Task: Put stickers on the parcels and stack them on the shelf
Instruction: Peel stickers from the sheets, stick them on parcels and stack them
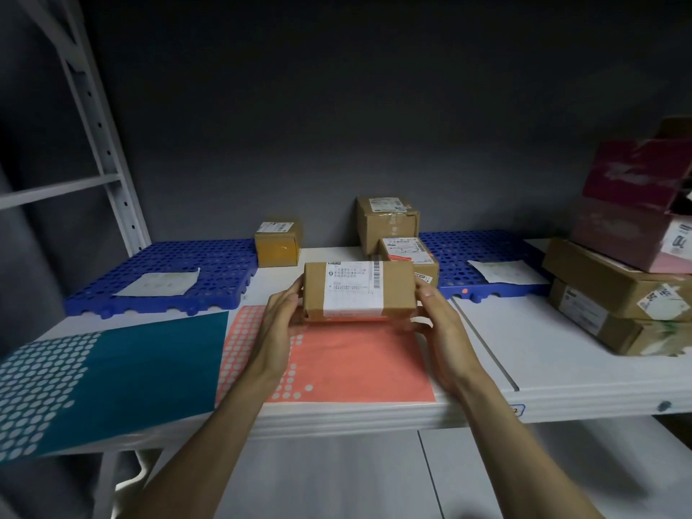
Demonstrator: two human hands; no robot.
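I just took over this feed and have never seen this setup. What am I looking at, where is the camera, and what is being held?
No robot here: a person works bare-handed, and the single camera sits on their head, looking down. The left hand and right hand grip a brown parcel by its ends, over a coral sticker sheet on the white shelf. A teal sticker sheet lies left. Behind are blue perforated mats, more parcels, and a stack of boxes at right.

Both hands hold a small brown cardboard parcel point(359, 290) with a white printed label by its ends, left hand point(279, 316) and right hand point(436, 312), over a coral-pink sticker sheet point(348, 365) on the white metal shelf point(543, 354). A teal sticker sheet point(123, 372) lies just left.
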